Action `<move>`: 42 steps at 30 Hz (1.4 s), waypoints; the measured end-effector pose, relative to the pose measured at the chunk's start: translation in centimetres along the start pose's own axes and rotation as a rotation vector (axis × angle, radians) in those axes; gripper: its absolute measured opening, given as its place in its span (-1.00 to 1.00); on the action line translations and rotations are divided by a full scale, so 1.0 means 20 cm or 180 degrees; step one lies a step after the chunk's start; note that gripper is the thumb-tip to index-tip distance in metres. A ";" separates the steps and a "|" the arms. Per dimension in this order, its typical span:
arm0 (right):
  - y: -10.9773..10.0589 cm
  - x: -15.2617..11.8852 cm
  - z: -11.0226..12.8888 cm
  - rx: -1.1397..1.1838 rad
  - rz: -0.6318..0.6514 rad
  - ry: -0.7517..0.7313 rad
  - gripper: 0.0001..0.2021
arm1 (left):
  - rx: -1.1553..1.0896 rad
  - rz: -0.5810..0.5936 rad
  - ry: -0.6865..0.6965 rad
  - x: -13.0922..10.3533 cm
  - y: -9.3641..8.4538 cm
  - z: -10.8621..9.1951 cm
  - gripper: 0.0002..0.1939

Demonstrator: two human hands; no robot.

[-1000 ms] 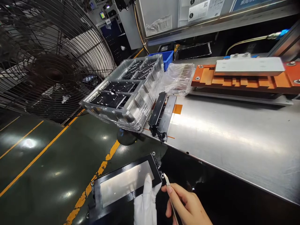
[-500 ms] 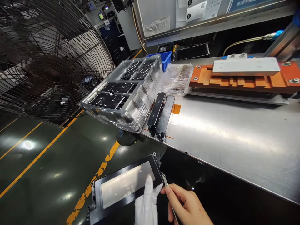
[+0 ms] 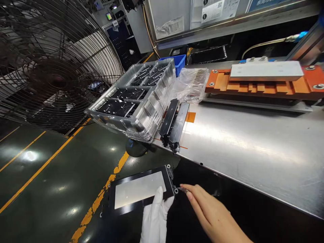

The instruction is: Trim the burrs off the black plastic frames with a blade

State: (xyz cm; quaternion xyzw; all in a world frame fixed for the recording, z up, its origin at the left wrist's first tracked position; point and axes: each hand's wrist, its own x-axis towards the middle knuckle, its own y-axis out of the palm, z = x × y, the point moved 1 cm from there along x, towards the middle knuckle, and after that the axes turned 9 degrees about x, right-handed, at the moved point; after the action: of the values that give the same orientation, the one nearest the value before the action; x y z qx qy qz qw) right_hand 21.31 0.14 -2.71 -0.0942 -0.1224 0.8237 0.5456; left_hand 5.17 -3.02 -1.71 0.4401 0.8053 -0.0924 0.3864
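Gloved left hand (image 3: 155, 216) grips the black framed panel (image 3: 140, 190) to steady it; bare right hand (image 3: 210, 212) pinches a thin tool (image 3: 182, 189) at its corner.

The left hand (image 3: 155, 219) wears a white cloth glove, matt and soft-looking; the right hand (image 3: 215, 216) is bare skin. The flat panel (image 3: 141, 190) has a glossy black plastic frame around a smooth, satin grey metal face. The worktable (image 3: 248, 148) is brushed steel with a dull sheen. The stacked trays (image 3: 134, 101) are clear, shiny moulded plastic, the bag (image 3: 191, 84) thin crinkled film. The fan guard (image 3: 50, 64) is dark wire, the floor (image 3: 50, 175) glossy painted green
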 end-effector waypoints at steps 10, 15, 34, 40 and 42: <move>-0.05 0.09 -0.02 -0.2186 -0.0220 -0.1239 -0.42 | -0.0303 -0.0253 -0.0008 -0.04 0.07 -0.03 -0.85; -0.05 0.10 -0.02 -0.2230 -0.0216 -0.1440 -0.43 | -0.0118 -0.0307 0.0025 -0.08 0.12 -0.07 -0.86; -0.09 0.10 -0.04 -0.2178 -0.0028 -0.2022 -0.46 | 0.0220 0.0464 -0.0454 -0.01 0.01 -0.12 -0.80; -0.08 0.10 -0.03 -0.1950 -0.0057 -0.2019 -0.44 | 0.0298 0.0594 -0.0454 -0.01 0.00 -0.15 -0.79; -0.09 0.10 -0.02 -0.1899 -0.0042 -0.1957 -0.42 | 0.0358 0.0697 -0.0490 -0.01 0.00 -0.15 -0.78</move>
State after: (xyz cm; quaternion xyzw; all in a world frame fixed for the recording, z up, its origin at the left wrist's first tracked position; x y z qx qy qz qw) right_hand 22.16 2.70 -2.68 0.0029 -0.5129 0.7384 0.4379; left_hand 3.59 -1.63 0.48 0.5379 0.7140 -0.1282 0.4295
